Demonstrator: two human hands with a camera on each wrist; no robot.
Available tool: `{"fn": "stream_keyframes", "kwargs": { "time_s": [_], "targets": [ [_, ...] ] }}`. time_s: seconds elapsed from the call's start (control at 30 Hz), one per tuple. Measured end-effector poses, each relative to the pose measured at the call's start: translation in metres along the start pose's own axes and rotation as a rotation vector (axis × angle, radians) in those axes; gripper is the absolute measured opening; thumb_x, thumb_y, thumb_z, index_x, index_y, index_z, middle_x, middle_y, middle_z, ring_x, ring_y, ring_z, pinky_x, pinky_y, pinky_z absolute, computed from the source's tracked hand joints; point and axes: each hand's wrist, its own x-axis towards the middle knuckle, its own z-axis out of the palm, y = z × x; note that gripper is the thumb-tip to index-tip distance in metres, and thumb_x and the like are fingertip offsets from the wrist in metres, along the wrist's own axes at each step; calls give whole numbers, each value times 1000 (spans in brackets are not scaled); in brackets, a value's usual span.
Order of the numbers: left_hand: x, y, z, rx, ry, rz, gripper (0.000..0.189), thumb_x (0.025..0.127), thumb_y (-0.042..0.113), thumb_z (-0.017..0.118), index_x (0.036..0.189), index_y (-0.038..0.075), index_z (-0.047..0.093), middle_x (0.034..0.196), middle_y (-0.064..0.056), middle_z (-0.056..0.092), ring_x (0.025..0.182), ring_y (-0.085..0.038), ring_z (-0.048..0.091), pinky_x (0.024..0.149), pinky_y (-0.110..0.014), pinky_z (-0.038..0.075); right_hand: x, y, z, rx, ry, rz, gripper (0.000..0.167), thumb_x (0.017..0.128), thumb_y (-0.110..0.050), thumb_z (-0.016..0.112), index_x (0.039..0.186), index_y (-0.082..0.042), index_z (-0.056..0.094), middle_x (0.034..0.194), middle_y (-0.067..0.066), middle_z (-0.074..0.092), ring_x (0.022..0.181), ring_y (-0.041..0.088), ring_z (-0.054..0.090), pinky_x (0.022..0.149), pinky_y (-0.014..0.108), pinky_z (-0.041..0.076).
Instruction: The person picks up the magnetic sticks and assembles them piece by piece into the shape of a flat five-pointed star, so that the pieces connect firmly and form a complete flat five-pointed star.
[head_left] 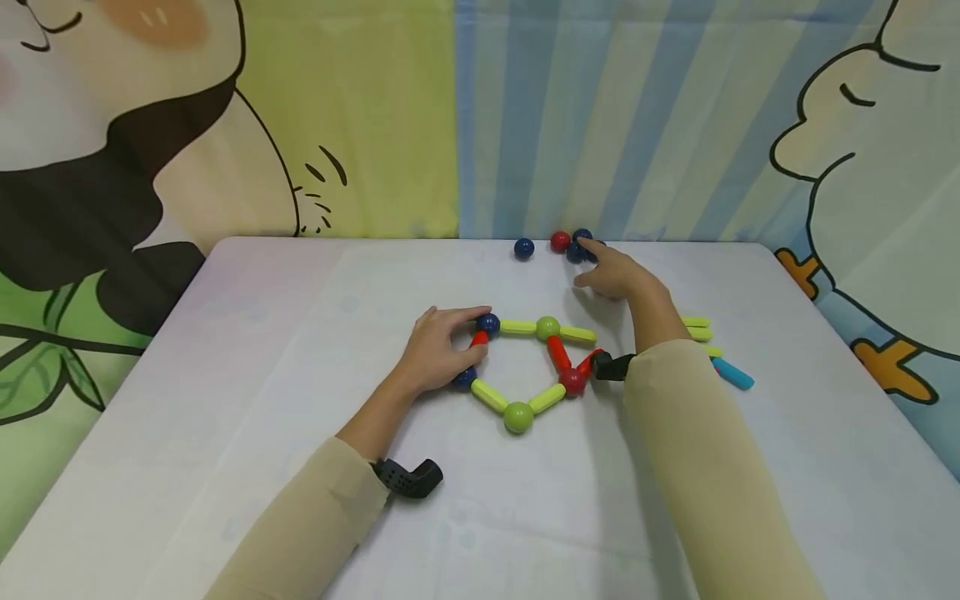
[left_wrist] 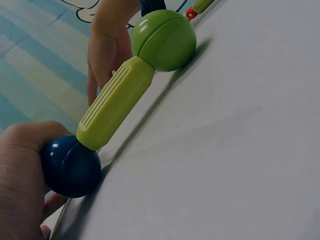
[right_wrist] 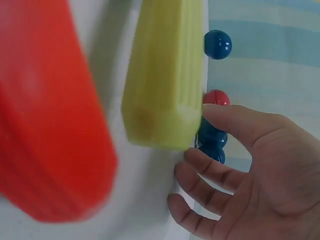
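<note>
A ring of yellow-green and red sticks joined by balls lies on the table. My left hand (head_left: 442, 346) grips its left side, around a red stick (head_left: 478, 338) with a blue ball (head_left: 487, 323) at the fingertips. Close up in the left wrist view, that blue ball (left_wrist: 71, 166) carries a yellow-green stick (left_wrist: 116, 103) leading to a green ball (left_wrist: 164, 41). My right hand (head_left: 613, 271) reaches over the loose blue balls (head_left: 576, 252) at the back edge. Its fingers are spread in the right wrist view; whether they touch a ball is unclear.
Beside the blue balls sit a loose red ball (head_left: 560, 242) and a separate blue ball (head_left: 523, 248). Yellow-green sticks (head_left: 697, 327) and a blue stick (head_left: 732, 373) lie right of the right forearm. Behind the table (head_left: 300, 333) hangs a printed cloth (head_left: 645, 117).
</note>
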Motion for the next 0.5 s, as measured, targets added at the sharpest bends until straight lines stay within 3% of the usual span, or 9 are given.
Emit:
{"fn": "stream_keyframes", "kwargs": {
  "time_s": [0.1,0.2,0.4,0.5],
  "targets": [
    [0,1,-2,-7,4,12,59,89,25,71,146,18,60,146,-6,63,142,-27,53,128,-58,11,1,-3,-2,22,42,-17,77,103,-30,57,167,-26,15,162,23,34,126,40,47,109,58,44],
    [2,1,-2,-12,13,16,58,89,25,71,146,18,61,146,-6,63,141,-26,53,128,-58,11,1,-5,-2,67,95,-35,71,104,-25,56,166,-21,21,143,23,47,113,37,51,94,48,49],
    [2,-1,1,-13,-7,-13,58,90,26,70,146,19,60,147,-4,62,143,-25,52,129,-55,10,3,-7,2,2,76,-6,62,103,-23,56,160,-18,32,148,23,44,112,37,52,90,42,51],
    [1,-3,1,-11,-8,-19,58,90,26,70,147,20,60,147,-4,62,143,-24,51,129,-54,10,5,-5,4,18,87,14,57,103,-20,55,155,-11,35,143,25,46,109,37,54,87,40,52]
  ]
}}
